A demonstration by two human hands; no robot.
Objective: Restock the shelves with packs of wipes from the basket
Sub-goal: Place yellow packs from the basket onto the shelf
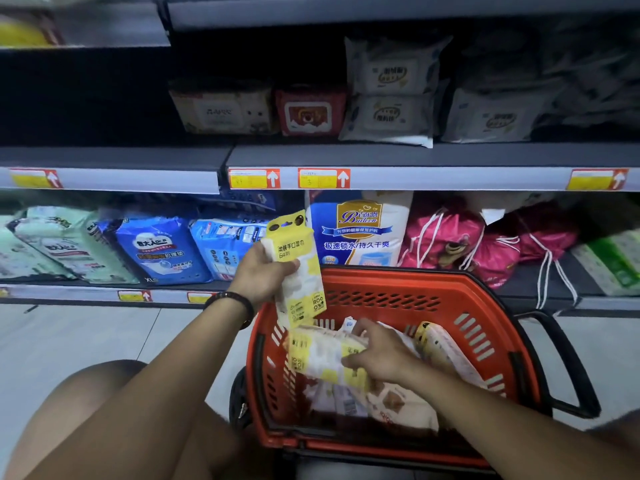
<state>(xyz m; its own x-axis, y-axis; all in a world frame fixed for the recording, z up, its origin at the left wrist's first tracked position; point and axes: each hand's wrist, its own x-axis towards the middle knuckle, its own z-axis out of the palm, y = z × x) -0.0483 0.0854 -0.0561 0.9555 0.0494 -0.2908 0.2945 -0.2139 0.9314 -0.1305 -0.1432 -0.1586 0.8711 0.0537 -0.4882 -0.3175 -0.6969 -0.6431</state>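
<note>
Left hand (pixel 263 271) grips an upright wipes pack (pixel 298 268) while right hand (pixel 377 355) clutches another pack (pixel 322 358) in the basket (pixel 485 306).

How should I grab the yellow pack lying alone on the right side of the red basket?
Probably from above, pinching its two long edges near the middle. The yellow pack lies slanted on top of the pile, long and narrow, nothing covering it. The basket wall stands close on its right, so a sideways reach looks cramped.
</note>
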